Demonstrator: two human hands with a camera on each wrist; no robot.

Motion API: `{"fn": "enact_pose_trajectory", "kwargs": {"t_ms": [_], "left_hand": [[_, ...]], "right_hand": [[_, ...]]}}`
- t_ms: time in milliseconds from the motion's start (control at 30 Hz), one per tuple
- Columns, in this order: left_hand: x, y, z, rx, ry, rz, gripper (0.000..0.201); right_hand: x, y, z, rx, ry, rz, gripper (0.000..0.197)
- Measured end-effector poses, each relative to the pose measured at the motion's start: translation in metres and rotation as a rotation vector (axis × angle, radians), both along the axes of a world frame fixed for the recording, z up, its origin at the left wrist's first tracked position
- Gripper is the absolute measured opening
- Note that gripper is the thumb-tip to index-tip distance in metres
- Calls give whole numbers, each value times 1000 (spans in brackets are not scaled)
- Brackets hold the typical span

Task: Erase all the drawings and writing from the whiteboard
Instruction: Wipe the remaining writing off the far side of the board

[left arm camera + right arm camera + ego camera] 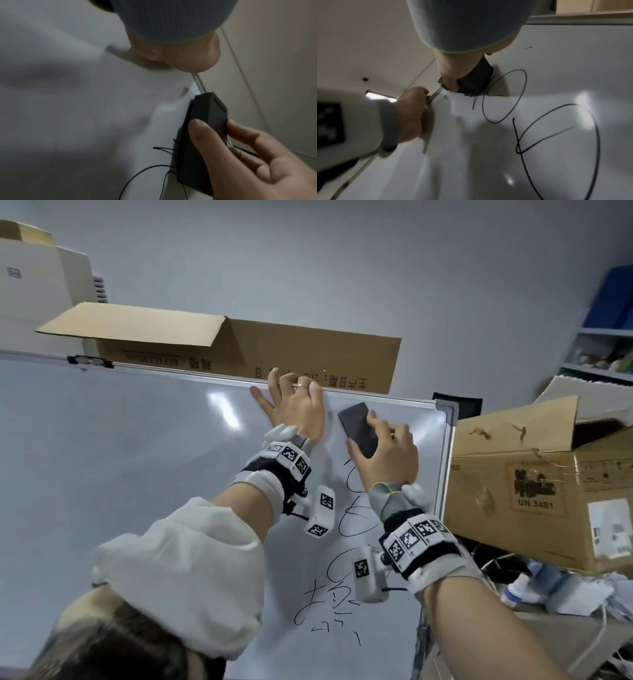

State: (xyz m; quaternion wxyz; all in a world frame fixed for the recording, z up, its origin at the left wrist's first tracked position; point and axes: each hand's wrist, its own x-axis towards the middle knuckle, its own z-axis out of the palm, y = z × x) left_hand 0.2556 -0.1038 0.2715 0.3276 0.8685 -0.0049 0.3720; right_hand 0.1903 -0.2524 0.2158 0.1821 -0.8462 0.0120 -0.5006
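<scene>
The whiteboard (137, 457) stands upright with a metal frame. Black loops (346, 508) and scribbled characters (329, 607) run down its right part. My left hand (294, 405) grips the top edge, fingers curled over the frame and thumb spread on the board. My right hand (387, 453) holds a black eraser (358, 426) flat against the board near the top right corner, just above the loops. The left wrist view shows the eraser (202, 135) pinched by the right hand (257, 155). In the right wrist view the eraser (477, 78) touches the topmost loop (505, 94).
A flattened cardboard box (239, 347) leans behind the board's top edge. An open cardboard box (534, 481) sits close to the board's right frame, with cables and clutter below it. A white machine (44, 278) is at the far left, a shelf with blue bins (609, 302) at the far right.
</scene>
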Motion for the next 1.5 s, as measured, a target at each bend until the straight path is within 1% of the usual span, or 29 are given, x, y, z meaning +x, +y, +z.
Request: {"fn": "enact_pose_trajectory", "kwargs": {"t_ms": [33, 67, 167, 233, 267, 333, 400, 433, 467, 500, 533, 633, 700, 733, 800, 833, 900, 967, 1000, 1033, 1100, 1133, 1167, 1233, 1300, 1367, 1433, 1467, 1500], "left_hand": [[0, -2, 0, 0, -2, -1, 42], [0, -3, 0, -6, 5, -14, 43], [4, -2, 0, -15, 28, -55, 49], [6, 0, 0, -17, 25, -52, 50], [7, -1, -1, -19, 20, -49, 50], [6, -3, -3, -22, 6, -59, 47], [4, -2, -4, -18, 4, -82, 45], [2, -1, -3, -15, 8, -91, 44], [1, 1, -3, -10, 12, -95, 44], [0, 4, -3, -2, 12, -99, 43], [0, 6, -3, 9, 8, -100, 42], [0, 16, -7, 97, -26, -84, 38], [1, 20, -11, 197, -43, -84, 48], [1, 20, -11, 220, -39, -88, 53], [-1, 22, -11, 224, -25, -100, 57], [-1, 22, -11, 220, -27, -104, 57], [-3, 25, -12, 229, -44, -116, 57], [-3, 28, -13, 235, -41, -138, 58], [-3, 29, -13, 237, -29, -151, 59], [-4, 29, -13, 241, -20, -163, 60], [-5, 29, -11, 242, -13, -187, 62], [-5, 29, -10, 240, -12, -199, 64], [-7, 28, -9, 235, -10, -206, 65], [-7, 29, -9, 224, -4, -216, 65], [-7, 32, -9, 219, -7, -221, 65], [-6, 34, -10, 232, -19, -226, 65], [-5, 36, -12, 234, -32, -230, 66], [-6, 36, -13, 229, -38, -235, 66], [-7, 36, -13, 228, -40, -238, 66]], "right_hand": [[-2, -8, 0, 15, -8, -23, 51], [-4, -22, -2, 70, -25, -63, 49], [-11, -69, -9, 298, -130, -171, 47], [-13, -79, -13, 370, -127, -215, 49], [-13, -73, -15, 384, -115, -215, 49], [-12, -43, -22, 342, -82, -106, 50], [-11, -7, -32, 172, -7, 34, 54], [-11, 3, -34, 101, 16, 67, 55], [-11, 5, -32, 70, 25, 73, 56], [-10, 0, -31, 85, 24, 54, 56], [-10, -8, -29, 140, 8, 18, 55], [-8, -35, -28, 388, -118, -87, 52], [-9, -32, -31, 421, -111, -88, 52], [-10, -23, -33, 404, -72, -56, 52], [-11, 3, -39, 322, 22, 73, 53], [-12, 17, -41, 248, 58, 135, 54], [-14, 35, -44, 93, 88, 173, 55], [-16, 32, -44, 43, 73, 124, 55], [-18, 24, -44, 79, 59, 71, 55], [-21, 15, -45, 158, 36, 0, 55], [-25, -4, -48, 378, -39, -144, 53], [-26, -9, -49, 458, -67, -195, 52], [-27, -12, -50, 493, -73, -219, 52], [-27, -4, -51, 473, -42, -185, 52], [-26, 16, -51, 410, 30, -71, 54], [-27, 36, -50, 246, 120, 42, 56], [-28, 42, -51, 92, 144, 40, 56], [-30, 39, -51, 93, 127, 1, 56], [-31, 33, -51, 152, 101, -51, 55]]}}
